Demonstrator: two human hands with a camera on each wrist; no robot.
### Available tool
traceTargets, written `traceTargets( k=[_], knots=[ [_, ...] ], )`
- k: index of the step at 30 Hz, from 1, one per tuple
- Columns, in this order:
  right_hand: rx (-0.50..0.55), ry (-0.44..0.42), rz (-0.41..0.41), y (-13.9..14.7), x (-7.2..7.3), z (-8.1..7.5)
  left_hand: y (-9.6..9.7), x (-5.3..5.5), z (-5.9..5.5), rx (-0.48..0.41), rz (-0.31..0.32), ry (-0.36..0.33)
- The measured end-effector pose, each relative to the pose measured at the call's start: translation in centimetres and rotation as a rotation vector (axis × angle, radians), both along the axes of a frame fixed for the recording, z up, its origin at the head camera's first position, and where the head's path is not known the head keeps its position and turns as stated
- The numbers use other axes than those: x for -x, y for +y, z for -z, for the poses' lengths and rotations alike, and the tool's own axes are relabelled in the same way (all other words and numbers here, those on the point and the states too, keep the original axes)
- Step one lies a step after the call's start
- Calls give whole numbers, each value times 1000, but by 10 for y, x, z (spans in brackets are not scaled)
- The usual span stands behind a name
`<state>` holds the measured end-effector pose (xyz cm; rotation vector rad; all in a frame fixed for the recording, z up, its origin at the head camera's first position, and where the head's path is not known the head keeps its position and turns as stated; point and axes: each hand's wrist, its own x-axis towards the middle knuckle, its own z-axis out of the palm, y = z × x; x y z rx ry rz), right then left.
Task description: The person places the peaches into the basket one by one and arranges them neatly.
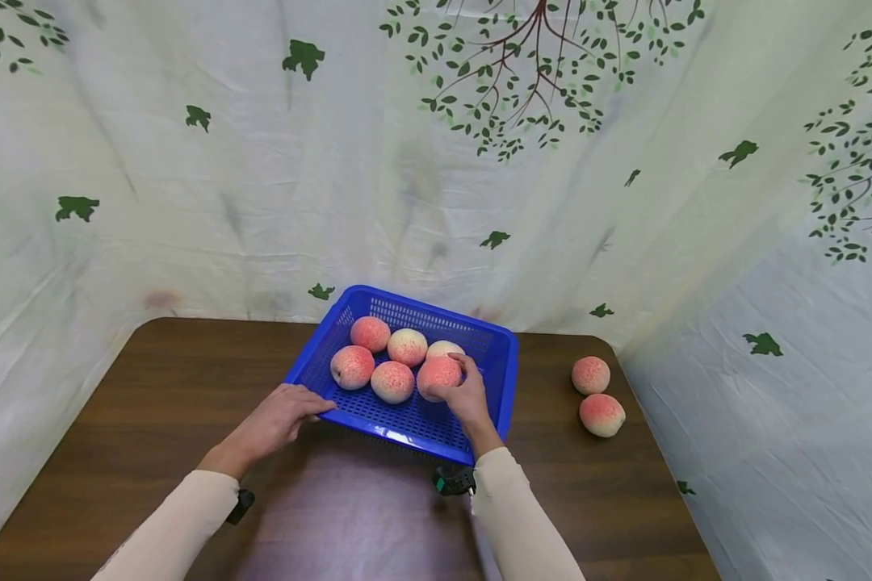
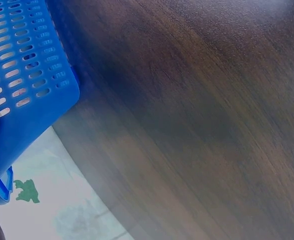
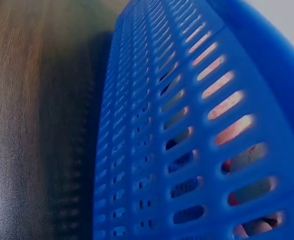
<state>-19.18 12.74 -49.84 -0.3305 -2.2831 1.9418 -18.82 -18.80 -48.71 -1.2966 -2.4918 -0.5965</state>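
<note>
A blue plastic basket (image 1: 436, 440) with slotted walls sits on the table, turned at an angle, with several pink-and-cream peaches (image 1: 352, 368) inside. At its near left corner, my left hand (image 1: 283, 420) grips the rim, thumb along the top edge. My right hand (image 1: 467, 397) reaches over the near side and holds a peach (image 1: 438, 378) between thumb and fingers, at the right of the group. Another peach (image 1: 445, 349) is partly hidden behind that one. In the right wrist view the basket wall (image 3: 152, 125) fills most of the picture, and peaches show through its slots.
Two more peaches (image 1: 591, 376) lie together on the brown wooden table (image 1: 189, 387), right of the basket. A pale curtain (image 1: 378, 186) with a leaf print hangs behind the table and along its sides. The basket stands close to the table's far edge.
</note>
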Motion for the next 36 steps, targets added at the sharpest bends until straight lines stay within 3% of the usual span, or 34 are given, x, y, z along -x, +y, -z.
traceTargets(
  k=[12,28,36],
  knots=[
    [-71,-28,-19,-1,0,2,1,-2,-1,22,-21,-40],
    [-254,-92,-44,-1,-2,5,1,-1,0,-22,6,25],
    [-332,-148,-66,-1,-2,7,1,0,-1,-9,6,-2]
  ],
)
